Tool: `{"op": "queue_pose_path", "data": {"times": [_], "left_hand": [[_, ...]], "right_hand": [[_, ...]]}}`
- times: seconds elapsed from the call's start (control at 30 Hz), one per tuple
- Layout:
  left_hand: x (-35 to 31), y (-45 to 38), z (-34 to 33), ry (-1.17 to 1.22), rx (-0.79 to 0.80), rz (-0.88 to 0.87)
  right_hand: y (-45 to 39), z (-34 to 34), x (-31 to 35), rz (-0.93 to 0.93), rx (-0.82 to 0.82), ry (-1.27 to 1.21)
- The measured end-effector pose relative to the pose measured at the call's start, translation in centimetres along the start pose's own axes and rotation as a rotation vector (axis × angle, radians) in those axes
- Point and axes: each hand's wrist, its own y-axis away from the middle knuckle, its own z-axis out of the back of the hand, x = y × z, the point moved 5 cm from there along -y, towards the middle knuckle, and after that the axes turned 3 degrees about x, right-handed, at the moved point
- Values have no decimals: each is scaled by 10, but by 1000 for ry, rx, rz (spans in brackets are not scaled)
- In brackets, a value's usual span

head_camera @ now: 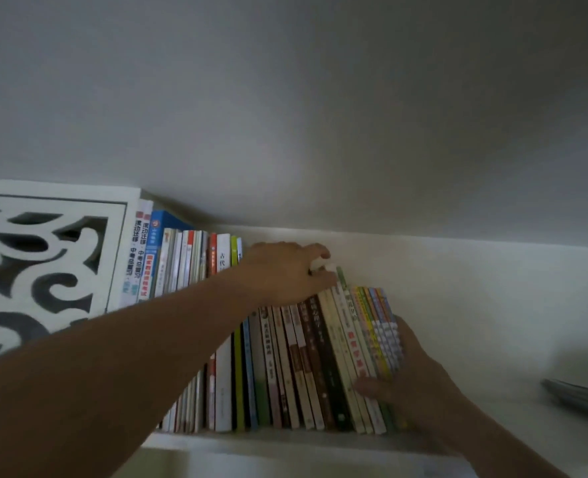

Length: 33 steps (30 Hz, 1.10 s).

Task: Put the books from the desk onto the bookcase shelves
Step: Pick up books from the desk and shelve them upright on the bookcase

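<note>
A head-worn view looks at a white bookcase shelf (285, 443) running across the lower half of the frame. A row of books (285, 357) stands spine-out at lower centre, the rightmost ones leaning left.

The left hand (285, 274) reaches in from the lower left and rests over the top edges of the books at centre, fingers curled round the tops of a few pale volumes. The right hand (413, 377) comes from the lower right, its fingers lying fairly straight against the end of a thin colourful bundle (382, 332) – the thumb presses the spines.

Judged from this, the step in hand is squaring newly shelved books into the row. Next they need pushing upright and snug.

A carved white panel (37, 267) fills the left edge; something grey and flat (579, 398) lies at far right, too blurred to identify.
</note>
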Motion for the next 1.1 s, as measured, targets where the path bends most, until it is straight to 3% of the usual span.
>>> {"op": "queue_pose_path", "data": {"times": [0.1,0.17,0.3,0.4,0.53,0.63,0.73,0.9,1.03,1.1], "left_hand": [[-13,-1,-12,-328,-281,13],[-15,0,-18,-316,-398,32],[-11,-3,-20,-272,-489,-14],[-11,-2,-18,-253,-489,-21],[-6,-13,-6,-205,-337,-22],[-18,-9,-12,-226,-432,27],[-40,6,-34,-137,-533,56],[-71,45,-91,-86,-461,-48],[-70,73,-124,-124,-370,-131],[-69,77,-124,-130,-342,-144]], "right_hand": [[-7,-6,-12,32,-44,-54],[-13,-10,-18,43,-8,-70],[-16,-8,-24,3,81,-220],[-17,-14,-19,-1,93,-354],[-21,-47,-1,9,39,-492],[-19,-59,5,15,15,-548],[-15,-50,5,38,59,-447],[-18,-39,-17,11,66,31],[-23,-44,-24,111,108,41],[-27,-45,-21,205,84,-91]]}}
